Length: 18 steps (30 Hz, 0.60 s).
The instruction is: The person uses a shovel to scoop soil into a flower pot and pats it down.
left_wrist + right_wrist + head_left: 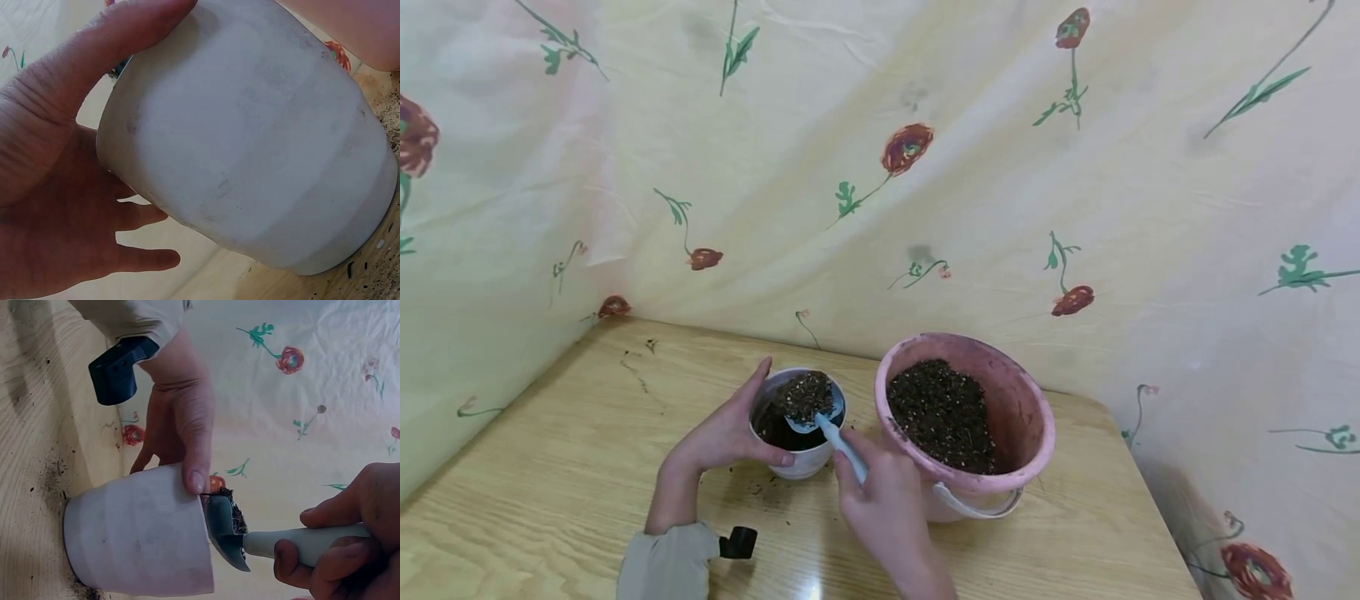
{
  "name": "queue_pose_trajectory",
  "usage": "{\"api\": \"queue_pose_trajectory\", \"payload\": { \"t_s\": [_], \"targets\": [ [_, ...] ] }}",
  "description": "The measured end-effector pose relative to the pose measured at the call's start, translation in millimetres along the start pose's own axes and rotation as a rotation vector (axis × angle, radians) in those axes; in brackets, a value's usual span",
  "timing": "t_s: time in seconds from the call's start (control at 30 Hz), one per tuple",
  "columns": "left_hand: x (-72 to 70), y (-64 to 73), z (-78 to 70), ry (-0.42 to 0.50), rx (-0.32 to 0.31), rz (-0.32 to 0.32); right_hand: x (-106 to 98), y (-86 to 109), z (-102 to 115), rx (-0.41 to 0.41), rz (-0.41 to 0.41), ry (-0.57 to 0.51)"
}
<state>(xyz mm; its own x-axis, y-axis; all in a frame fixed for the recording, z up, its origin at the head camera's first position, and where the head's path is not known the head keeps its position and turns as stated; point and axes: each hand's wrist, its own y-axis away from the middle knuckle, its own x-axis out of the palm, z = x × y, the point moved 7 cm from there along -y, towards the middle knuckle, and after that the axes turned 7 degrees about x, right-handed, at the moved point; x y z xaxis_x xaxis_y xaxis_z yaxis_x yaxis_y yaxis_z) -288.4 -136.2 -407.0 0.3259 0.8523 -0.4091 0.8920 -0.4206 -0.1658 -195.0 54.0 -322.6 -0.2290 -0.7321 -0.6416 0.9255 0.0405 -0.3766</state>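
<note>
A small white flower pot (pixel 801 463), partly filled with dark soil, stands on the table. My left hand (pixel 730 429) holds it from the left, the thumb on the near side of the rim and the fingers around the far side. In the left wrist view the lower fingers (pixel 147 258) are spread off the pot wall. My right hand (pixel 887 500) grips the handle of a light blue trowel (pixel 842 443). Its blade, heaped with soil (pixel 806 397), is over the pot's mouth. In the right wrist view the blade (pixel 225 534) is beside the rim.
A pink bucket (pixel 1026 417) with a white handle (pixel 977 507) stands right of the pot, holding dark soil (pixel 940 412). Soil crumbs (pixel 760 492) are scattered on the wooden table (pixel 550 467). Flowered cloth (pixel 775 167) hangs behind and at the sides.
</note>
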Motion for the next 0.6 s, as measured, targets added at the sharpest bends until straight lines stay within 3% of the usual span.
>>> {"api": "queue_pose_trajectory", "payload": {
  "t_s": [0.2, 0.43, 0.6],
  "targets": [
    [4.2, -2.0, 2.0, -0.014, -0.024, 0.023, 5.1, -0.8, -0.4, -0.055, -0.023, 0.1],
    [-0.1, 1.0, 2.7, -0.074, -0.04, 0.007, 13.1, -13.9, 4.9, -0.029, 0.136, 0.224],
    [-0.4, 2.8, 3.2, -0.055, -0.058, 0.013, 15.6, -26.0, 14.5, -0.043, 0.213, 0.284]
  ]
}}
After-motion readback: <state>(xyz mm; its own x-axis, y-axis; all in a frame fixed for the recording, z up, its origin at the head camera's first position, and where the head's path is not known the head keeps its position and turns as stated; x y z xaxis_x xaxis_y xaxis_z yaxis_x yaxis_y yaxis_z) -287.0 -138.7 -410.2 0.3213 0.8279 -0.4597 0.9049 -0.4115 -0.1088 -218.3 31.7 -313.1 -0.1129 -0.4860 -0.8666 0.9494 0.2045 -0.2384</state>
